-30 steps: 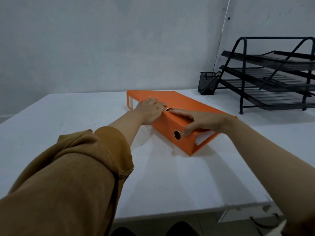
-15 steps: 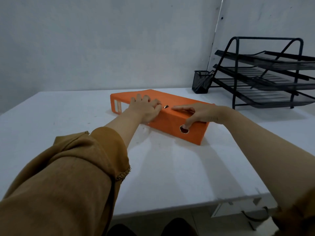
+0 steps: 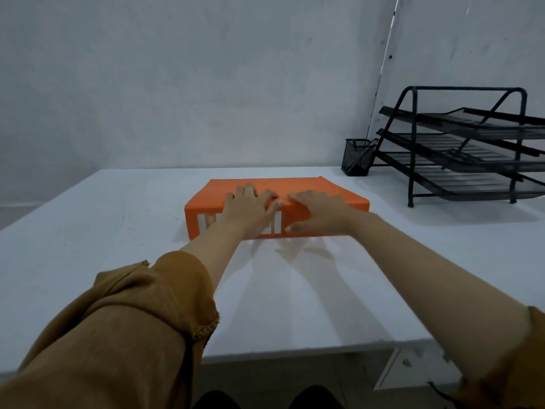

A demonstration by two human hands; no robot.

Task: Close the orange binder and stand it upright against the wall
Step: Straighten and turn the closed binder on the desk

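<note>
Saw orange binder (image 3: 298, 187) closed, flat on white table (image 3: 118, 231), spine toward me, apart from wall (image 3: 206, 84). My left hand (image 3: 247, 209) and right hand (image 3: 321, 214) lay spread, palms down on cover, gripping nothing.

A white bench (image 3: 88, 237) carries three things. An orange binder (image 3: 324, 190) lies flat and closed near its middle. To the right of the binder stands a black three-tier tray rack (image 3: 472, 160), and a small black mesh cup (image 3: 356, 157) sits just beside the rack's left foot.
</note>
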